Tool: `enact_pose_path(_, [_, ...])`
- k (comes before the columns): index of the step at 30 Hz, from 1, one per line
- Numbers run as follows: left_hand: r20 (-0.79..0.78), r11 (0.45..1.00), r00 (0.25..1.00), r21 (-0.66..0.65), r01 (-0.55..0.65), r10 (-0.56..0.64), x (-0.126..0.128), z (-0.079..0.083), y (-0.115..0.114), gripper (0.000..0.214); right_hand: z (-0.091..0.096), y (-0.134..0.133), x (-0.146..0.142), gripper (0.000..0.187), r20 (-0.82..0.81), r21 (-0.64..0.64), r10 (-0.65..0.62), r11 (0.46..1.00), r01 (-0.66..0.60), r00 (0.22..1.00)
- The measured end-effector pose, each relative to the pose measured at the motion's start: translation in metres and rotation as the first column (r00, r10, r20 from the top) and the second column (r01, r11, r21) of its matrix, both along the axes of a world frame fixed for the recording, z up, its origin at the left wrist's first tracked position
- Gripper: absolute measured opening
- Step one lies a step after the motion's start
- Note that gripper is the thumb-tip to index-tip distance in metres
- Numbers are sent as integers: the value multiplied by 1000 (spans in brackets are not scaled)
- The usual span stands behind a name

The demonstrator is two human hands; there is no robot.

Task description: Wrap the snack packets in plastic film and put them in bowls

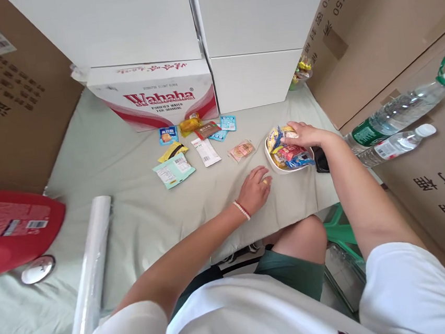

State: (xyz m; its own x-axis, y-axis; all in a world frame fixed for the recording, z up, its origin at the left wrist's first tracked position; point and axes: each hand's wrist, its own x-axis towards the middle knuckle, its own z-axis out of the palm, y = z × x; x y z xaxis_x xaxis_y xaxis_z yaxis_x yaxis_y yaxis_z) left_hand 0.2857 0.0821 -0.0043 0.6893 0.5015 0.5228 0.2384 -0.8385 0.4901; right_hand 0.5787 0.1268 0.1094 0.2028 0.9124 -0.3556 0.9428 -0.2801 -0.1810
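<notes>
My right hand [302, 134] reaches into a white basket [280, 169] filled with colourful snack packets [290, 152]. Its fingers are closed around a yellow and blue snack packet [274, 138] at the basket's left side. My left hand [254, 189] lies on the cloth just left of the basket, fingers apart and slightly bent, holding nothing. Near it is a flat pinkish packet [241, 150]. Farther left are a white packet [206, 151], a pale green packet [174, 170], a yellow and black packet [173, 151] and a brown packet [208, 130].
A white and red Wahaha carton [156, 97] and white cabinets [255, 77] stand at the back. Two bottles [394, 113] are on the right, beside cardboard boxes [401, 23]. At left lie a clear plastic roll [92, 263] and a red container [16, 229]. A black object [321, 160] touches the basket's right side.
</notes>
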Motion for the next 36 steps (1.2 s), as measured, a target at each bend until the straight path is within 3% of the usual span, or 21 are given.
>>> enact_pose_path(3, [11, 999, 999, 26, -34, 34, -60, 8, -18, 21, 11, -9, 4, 102, -93, 90, 19, 996, -10, 995])
enact_pose_path(5, [13, 995, 996, 28, -91, 91, -104, 13, -30, 24, 17, -24, -7, 93, -69, 258, -8, 966, 26, 998])
enact_pose_path(7, [6, 985, 985, 13, -173, 173, -146, 16, -44, 26, 18, -47, -33, 76, 2, 474, -115, 875, 100, 993])
enact_pose_path(9, [-1, 963, 963, 2, -270, 270, -183, 16, -57, 28, 11, -74, -70, 64, 63, 603, -239, 783, 154, 969])
enact_pose_path(10, [-24, 950, 950, 6, -311, 311, -199, 15, -63, 28, 4, -86, -90, 63, 97, 584, -244, 799, 144, 965])
enact_pose_path(13, [-77, 914, 911, 56, -401, 405, -235, 8, -76, 25, -26, -112, -138, 58, 185, 389, -173, 917, 89, 967])
enact_pose_path(16, [-138, 889, 879, 102, -446, 457, -257, -2, -78, 23, -54, -115, -154, 54, 249, 255, -176, 961, 111, 953])
enact_pose_path(19, [-176, 866, 849, 151, -476, 498, -270, -9, -74, 21, -69, -105, -141, 53, 280, 213, -220, 963, 162, 935])
enact_pose_path(25, [-214, 826, 799, 203, -526, 562, -277, -17, -67, 20, -74, -73, -81, 51, 267, 321, -313, 920, 223, 911])
enact_pose_path(32, [-260, 819, 779, 238, -521, 571, -275, -18, -68, 23, -84, 3, 0, 43, 212, 448, -457, 831, 330, 864])
enact_pose_path(36, [-262, 825, 785, 245, -509, 562, -276, -16, -66, 26, -90, 49, 46, 41, 118, 545, -500, 755, 365, 858])
